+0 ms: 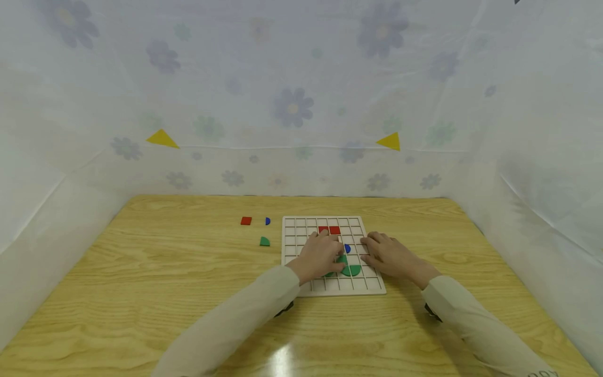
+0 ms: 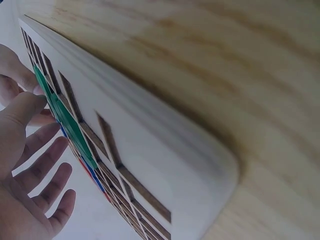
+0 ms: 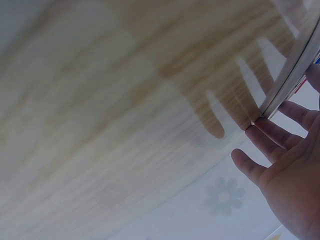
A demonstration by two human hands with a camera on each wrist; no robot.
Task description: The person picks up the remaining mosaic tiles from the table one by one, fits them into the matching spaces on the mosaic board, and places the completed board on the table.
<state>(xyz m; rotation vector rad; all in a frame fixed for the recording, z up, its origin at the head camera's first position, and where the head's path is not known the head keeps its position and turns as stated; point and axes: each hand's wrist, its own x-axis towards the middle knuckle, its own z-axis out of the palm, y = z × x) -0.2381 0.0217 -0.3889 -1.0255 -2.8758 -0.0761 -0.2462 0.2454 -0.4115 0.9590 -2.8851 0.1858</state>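
A white grid board (image 1: 367, 285) lies on the table with flat coloured pieces in its cells. My left hand (image 1: 320, 255) is over its middle, fingers spread and slightly bent, the thumb tip close to the green pieces (image 2: 70, 125). Two red squares (image 1: 334, 230) are just beyond its fingertips, one partly covered. To the right of those fingers sits a blue half-round piece (image 1: 347, 248). A green quarter-round piece (image 1: 355, 270) lies near the thumb. My right hand (image 1: 391, 256) rests at the board's right edge, its fairly straight fingertips touching that edge in the right wrist view.
Left of the board, a red square (image 1: 246, 221), a blue half-round (image 1: 267, 221) and a green quarter-round (image 1: 265, 241) lie loose on the wooden table (image 1: 165, 293). Flowered white sheeting (image 1: 292, 167) with two yellow triangles (image 1: 162, 139) encloses the back and sides.
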